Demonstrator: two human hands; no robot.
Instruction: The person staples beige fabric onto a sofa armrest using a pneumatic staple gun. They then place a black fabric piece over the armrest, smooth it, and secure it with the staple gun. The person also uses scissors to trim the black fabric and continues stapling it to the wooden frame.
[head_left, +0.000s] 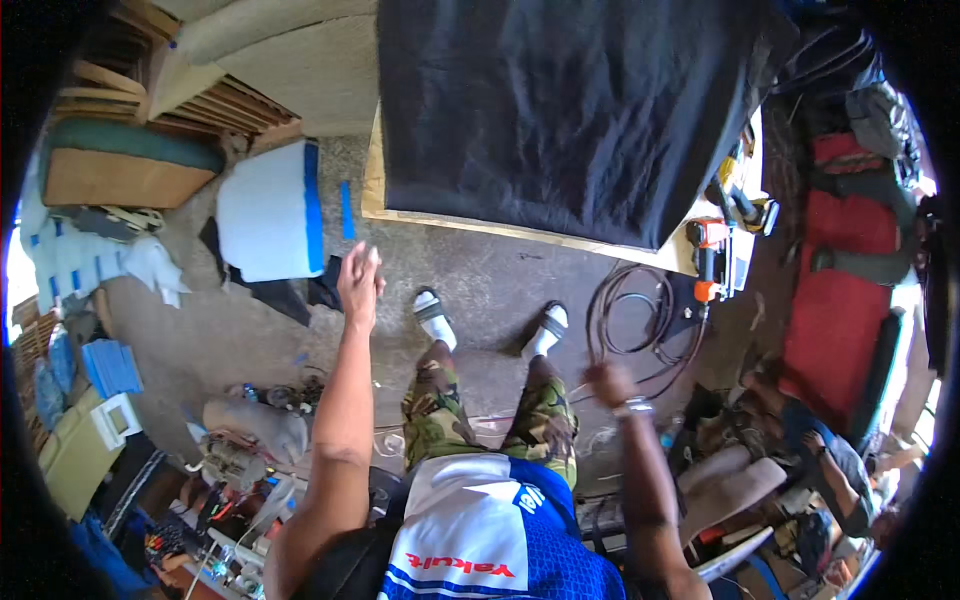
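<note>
My left hand (361, 285) hangs over the concrete floor, fingers loosely bent and slightly apart, with nothing seen in it. Just beyond its fingertips a narrow blue strip (347, 210) lies on the floor, beside a white padded block (262, 215) with a blue edge. My right hand (610, 385) is low on the right, smeared by motion, near a coiled air hose (638, 322); its fingers cannot be made out. In front of me black fabric (540, 120) drapes over a wooden-edged table (450, 222). An orange and black air stapler (708, 260) rests at its right corner.
A yellow and black tool (735, 180) lies on the table's right edge. Red upholstered cushions (838, 300) line the right side. A green-topped brown upholstered piece (130, 175) stands at left. Clutter (250, 430) covers the floor behind me. Another person's arm (840, 480) shows at lower right.
</note>
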